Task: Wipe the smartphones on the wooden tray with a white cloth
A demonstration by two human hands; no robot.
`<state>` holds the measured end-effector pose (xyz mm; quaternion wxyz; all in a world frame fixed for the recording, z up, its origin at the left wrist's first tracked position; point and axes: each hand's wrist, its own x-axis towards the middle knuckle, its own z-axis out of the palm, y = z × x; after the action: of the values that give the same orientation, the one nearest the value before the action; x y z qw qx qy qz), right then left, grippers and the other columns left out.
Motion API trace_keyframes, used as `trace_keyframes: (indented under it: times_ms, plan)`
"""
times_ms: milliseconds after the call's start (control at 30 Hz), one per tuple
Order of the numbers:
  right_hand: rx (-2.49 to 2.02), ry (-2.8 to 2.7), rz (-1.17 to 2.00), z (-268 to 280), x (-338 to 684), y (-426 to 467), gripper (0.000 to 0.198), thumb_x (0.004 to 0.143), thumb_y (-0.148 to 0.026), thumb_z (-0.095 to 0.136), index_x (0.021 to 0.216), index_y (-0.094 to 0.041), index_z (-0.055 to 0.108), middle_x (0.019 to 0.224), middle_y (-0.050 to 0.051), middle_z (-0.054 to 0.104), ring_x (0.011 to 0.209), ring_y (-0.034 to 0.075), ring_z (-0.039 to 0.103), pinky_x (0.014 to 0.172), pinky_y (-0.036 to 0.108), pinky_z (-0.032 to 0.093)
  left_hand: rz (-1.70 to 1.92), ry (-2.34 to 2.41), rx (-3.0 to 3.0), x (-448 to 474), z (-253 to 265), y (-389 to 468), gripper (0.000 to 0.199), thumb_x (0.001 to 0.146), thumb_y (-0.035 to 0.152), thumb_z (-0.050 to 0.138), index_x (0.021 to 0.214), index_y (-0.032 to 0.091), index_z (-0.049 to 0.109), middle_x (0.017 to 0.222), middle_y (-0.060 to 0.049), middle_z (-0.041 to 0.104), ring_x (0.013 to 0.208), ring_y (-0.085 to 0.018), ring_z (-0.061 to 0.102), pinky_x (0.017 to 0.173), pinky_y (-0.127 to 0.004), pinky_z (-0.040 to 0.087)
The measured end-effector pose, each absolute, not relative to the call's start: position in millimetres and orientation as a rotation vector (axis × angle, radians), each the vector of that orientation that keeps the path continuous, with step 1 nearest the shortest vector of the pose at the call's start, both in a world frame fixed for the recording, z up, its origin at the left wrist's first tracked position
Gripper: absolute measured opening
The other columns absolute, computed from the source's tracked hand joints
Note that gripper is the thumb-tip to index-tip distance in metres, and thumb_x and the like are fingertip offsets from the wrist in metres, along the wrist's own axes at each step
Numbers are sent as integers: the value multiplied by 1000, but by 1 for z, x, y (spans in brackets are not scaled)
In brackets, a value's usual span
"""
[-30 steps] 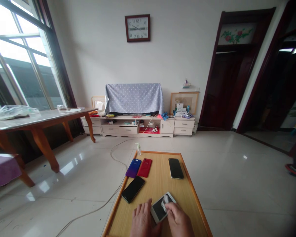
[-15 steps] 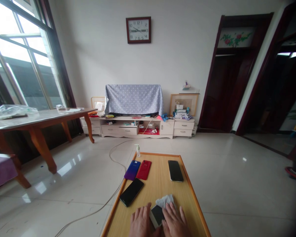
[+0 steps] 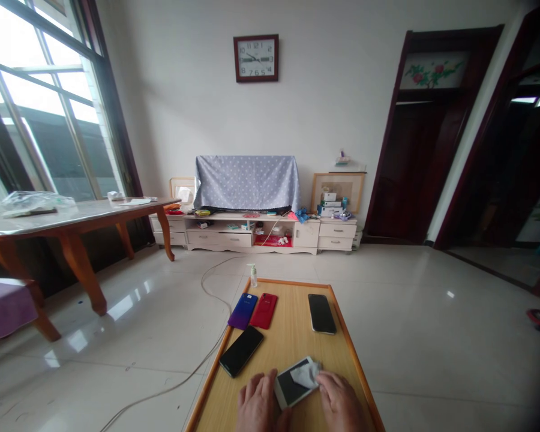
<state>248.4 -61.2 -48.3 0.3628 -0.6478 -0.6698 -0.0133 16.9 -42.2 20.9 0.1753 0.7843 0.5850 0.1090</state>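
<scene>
A white phone with a dark screen [image 3: 288,390] lies at a slant on the near part of the wooden tabletop [image 3: 288,342]. My left hand [image 3: 257,401] holds it by its left end, fingers along the side and thumb at the lower edge. In my right hand [image 3: 339,401], the fingers are closed on a pale grey cloth [image 3: 304,374] that lies over the right part of the screen. Beyond my left hand is a black phone [image 3: 242,351]. A blue-purple phone [image 3: 243,310] and a red phone [image 3: 264,311] lie back up behind it.
Another dark-screened phone [image 3: 321,313] rests near the table's right edge. A small clear pump bottle [image 3: 252,276] stands at the far left corner. A cable [image 3: 193,373] runs over the floor on the left. A larger table [image 3: 90,211] stands by the window.
My right hand has gone from lying spread on the cloth to pinching its right side, and has shifted right. More of the white phone now shows. The view has tilted slightly.
</scene>
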Motion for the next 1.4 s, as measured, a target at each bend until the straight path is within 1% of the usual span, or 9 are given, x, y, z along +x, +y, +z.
trace_keyframes:
  times_ms: [200, 300, 467, 667, 867, 967, 1067, 1200, 1400]
  plan:
    - [-1615, -1407, 257, -18, 257, -61, 34, 95, -42, 44, 109, -26, 72, 110, 7, 75, 102, 22, 70, 87, 30, 56, 314, 1684, 2199, 18, 21, -43, 76, 71, 36, 56, 144, 21, 48, 143, -7, 59, 139, -30, 41, 112, -42, 29]
    - [-1631, -1373, 372, 2, 247, -59, 31, 95, -41, 45, 110, -27, 69, 111, 4, 74, 102, 20, 70, 86, 27, 54, 281, 1675, 2172, 18, 25, -43, 78, 70, 38, 56, 146, 22, 47, 145, -6, 57, 140, -29, 40, 112, -40, 28]
    - [-1793, -1605, 287, 17, 209, -53, 18, 89, -22, 46, 91, -26, 64, 92, 2, 71, 84, 18, 68, 74, 25, 49, 204, 1664, 2147, 15, 28, -41, 79, 72, 42, 55, 148, 23, 44, 149, -5, 53, 141, -27, 37, 113, -38, 27]
    - [-1742, -1861, 133, -2, 176, -41, 33, 78, -3, 42, 81, -24, 67, 94, 5, 67, 93, 18, 64, 83, 25, 46, 168, 1661, 2117, 12, 17, -34, 83, 71, 46, 56, 150, 26, 42, 150, -3, 52, 142, -27, 37, 113, -39, 27]
    - [-1602, -1783, 219, -6, 178, -39, 27, 78, -8, 45, 83, -24, 67, 90, 3, 68, 86, 18, 65, 79, 25, 49, 187, 1669, 2111, 12, 11, -30, 88, 69, 42, 57, 153, 26, 37, 147, -5, 54, 140, -29, 40, 112, -42, 29]
    - [-1491, -1678, 359, -1, 178, -44, 19, 81, -16, 50, 82, -25, 66, 86, 1, 70, 84, 18, 67, 77, 25, 51, 236, 1647, 2127, 11, 8, -31, 79, 74, 43, 55, 151, 30, 41, 147, -4, 56, 140, -29, 42, 112, -44, 30]
    - [-1415, -1506, 517, 2, 176, -47, 14, 86, -27, 53, 85, -25, 67, 81, 1, 71, 76, 18, 68, 71, 25, 54, 290, 1641, 2140, 10, 4, -31, 68, 81, 45, 52, 148, 37, 44, 157, -1, 45, 145, -29, 37, 114, -46, 28]
    - [-1365, -1375, 565, -4, 172, -44, 22, 89, -41, 57, 86, -24, 70, 81, 3, 72, 75, 20, 70, 70, 28, 57, 245, 1669, 2126, 8, -1, -28, 72, 76, 41, 59, 147, 41, 43, 164, 1, 29, 151, -31, 26, 117, -50, 25]
    - [-1244, -1397, 465, -18, 147, -45, 35, 89, -56, 60, 95, -25, 75, 99, 9, 75, 90, 22, 72, 78, 27, 59, 242, 1674, 2168, 10, -13, -26, 57, 87, 29, 46, 142, 40, 52, 161, 7, 33, 151, -26, 27, 119, -50, 26]
